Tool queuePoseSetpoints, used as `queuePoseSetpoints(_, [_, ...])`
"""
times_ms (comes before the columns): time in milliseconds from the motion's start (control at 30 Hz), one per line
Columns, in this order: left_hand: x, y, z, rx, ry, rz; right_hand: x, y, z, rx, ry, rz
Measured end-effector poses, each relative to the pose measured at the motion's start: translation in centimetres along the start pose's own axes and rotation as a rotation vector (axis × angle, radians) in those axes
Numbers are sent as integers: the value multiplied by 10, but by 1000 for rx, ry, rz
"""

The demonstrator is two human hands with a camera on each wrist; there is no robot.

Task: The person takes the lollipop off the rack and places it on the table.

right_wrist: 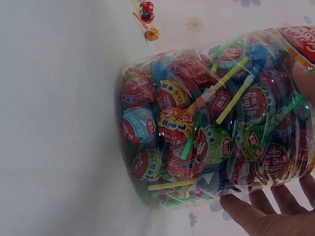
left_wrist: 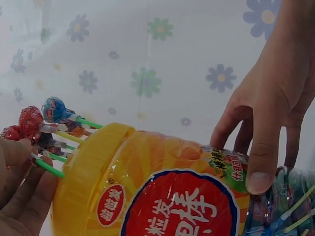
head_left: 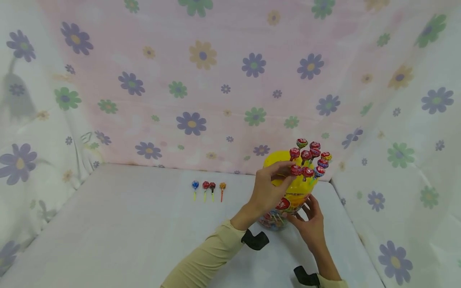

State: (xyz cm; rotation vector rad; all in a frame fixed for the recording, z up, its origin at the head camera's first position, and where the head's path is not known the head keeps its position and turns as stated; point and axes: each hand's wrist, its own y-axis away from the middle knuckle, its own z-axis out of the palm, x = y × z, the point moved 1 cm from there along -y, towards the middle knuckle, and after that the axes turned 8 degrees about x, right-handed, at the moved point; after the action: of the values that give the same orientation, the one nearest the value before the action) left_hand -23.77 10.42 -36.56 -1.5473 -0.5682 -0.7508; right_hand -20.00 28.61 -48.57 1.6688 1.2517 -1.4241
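The person's left sleeve (head_left: 207, 258) is long, pale yellow-beige and lightly creased, ending just short of the left hand (head_left: 271, 188). Part of a matching right sleeve (head_left: 332, 283) shows. Beside each juts a bent black piece (head_left: 255, 241) (how it fastens is hidden).

Head view: from above, facing forward and down, farthest off; worktop (head_left: 137, 232) spread below, jar (head_left: 297, 195) toward four o'clock. Left-wrist view: close in, side-on to jar, lid (left_wrist: 88, 164) at eight o'clock. Right-wrist view: also close, turned sideways, worktop at nine o'clock, jar's clear lower part (right_wrist: 211, 130) mid-frame. Loose lollipops (head_left: 212, 186) at twelve there, shared with head view. All three share the label (left_wrist: 182, 211).
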Motion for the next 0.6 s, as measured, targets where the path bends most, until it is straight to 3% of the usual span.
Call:
queuePoseSetpoints(233, [-1,-1,5,36,61,20,1,0,-2,5,14,1])
queuePoseSetpoints(467, [19,-7,1,29,107,125,2,0,0,7,8,-9])
queuePoseSetpoints(600, [21,0,-4,35,115,91,1,0,0,4,10,-23])
